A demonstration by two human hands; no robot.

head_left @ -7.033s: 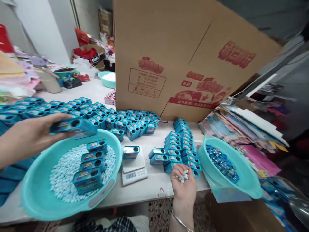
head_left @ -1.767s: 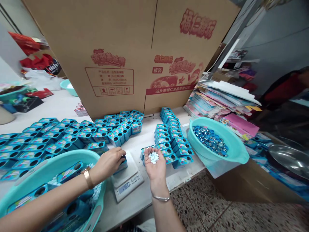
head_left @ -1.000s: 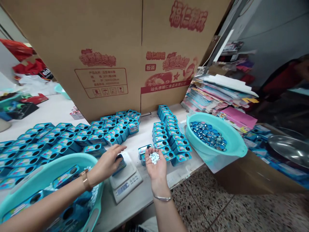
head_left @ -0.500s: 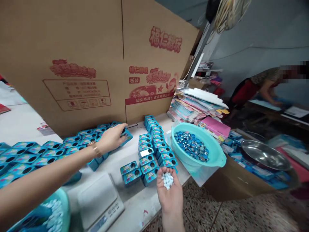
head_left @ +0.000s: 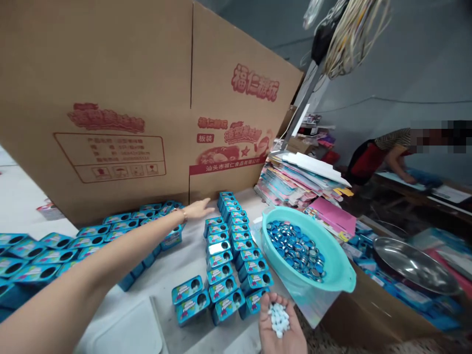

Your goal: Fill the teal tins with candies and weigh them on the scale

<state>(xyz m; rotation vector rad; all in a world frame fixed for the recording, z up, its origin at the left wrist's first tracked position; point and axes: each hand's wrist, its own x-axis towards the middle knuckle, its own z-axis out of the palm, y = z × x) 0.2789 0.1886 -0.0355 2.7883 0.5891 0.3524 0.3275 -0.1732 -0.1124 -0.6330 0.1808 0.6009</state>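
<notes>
My left hand (head_left: 199, 209) reaches across the white table with its fingers stretched out, over the surface beside the carton's base. Nothing shows in it, and a bracelet circles its wrist. To its left and partly behind my arm stand packed rows of small blue tins (head_left: 171, 238) with round holes in their tops. Just right of its fingertips, a double row of similar tins (head_left: 220, 273) runs toward me. My right hand (head_left: 282, 334) is palm up and cupped around a small heap of white candies (head_left: 279, 318), close to the near end of that row.
A large cardboard carton (head_left: 121, 78) stands behind the tins. At right, a turquoise basin (head_left: 337, 268) holds blue and silver round lids. Beyond are stacked printed cards (head_left: 295, 177) and a steel bowl (head_left: 415, 260). A white scale (head_left: 127, 334) sits in front; a person works far right.
My left hand has moved away from the blue tins it was touching, and its fingers have straightened. My right hand still cups the candies. The view has shifted, so things sit lower.
</notes>
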